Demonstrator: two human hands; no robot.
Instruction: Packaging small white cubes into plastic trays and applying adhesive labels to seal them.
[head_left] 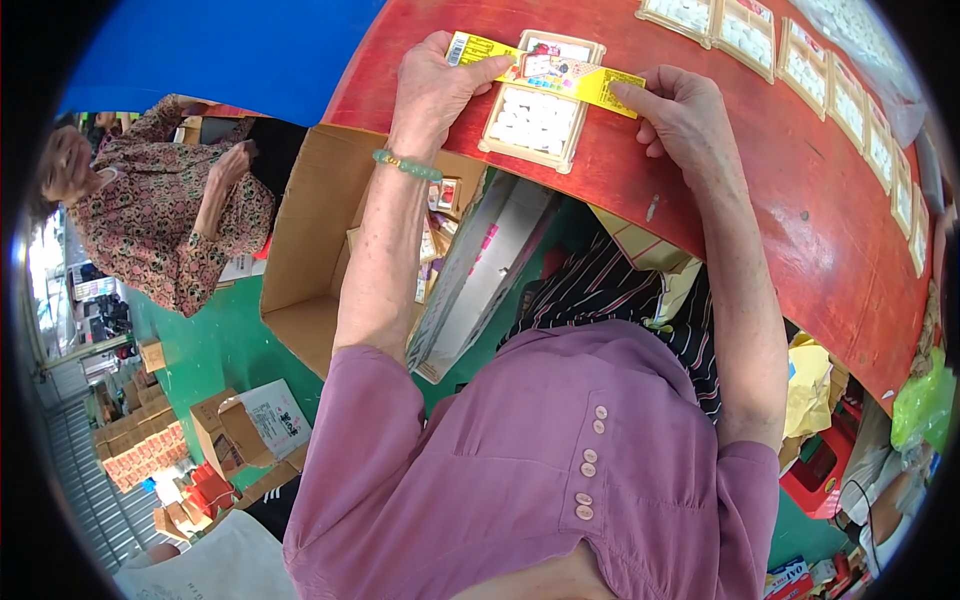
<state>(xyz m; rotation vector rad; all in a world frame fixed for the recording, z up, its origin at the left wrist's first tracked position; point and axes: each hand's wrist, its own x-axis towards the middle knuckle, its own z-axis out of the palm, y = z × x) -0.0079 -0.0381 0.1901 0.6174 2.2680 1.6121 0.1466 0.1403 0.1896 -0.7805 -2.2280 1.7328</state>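
A yellow printed paper strip (590, 78) stretches across a beige tray (558, 160) on the red table. Small white blocks (535, 122) fill the tray, and a picture panel shows above the strip. My left hand (440, 85) pinches the strip's left end, thumb on top. Its other end sits between the thumb and fingers of my right hand (685, 115). The strip covers the tray's middle, so I cannot tell whether it touches the blocks.
More filled trays (805, 70) line the far and right side of the red table (720, 210). Below its left edge stands an open cardboard box (310, 240) holding packed trays. A person in a patterned top (150, 220) sits at left. A red crate (830, 465) stands at lower right.
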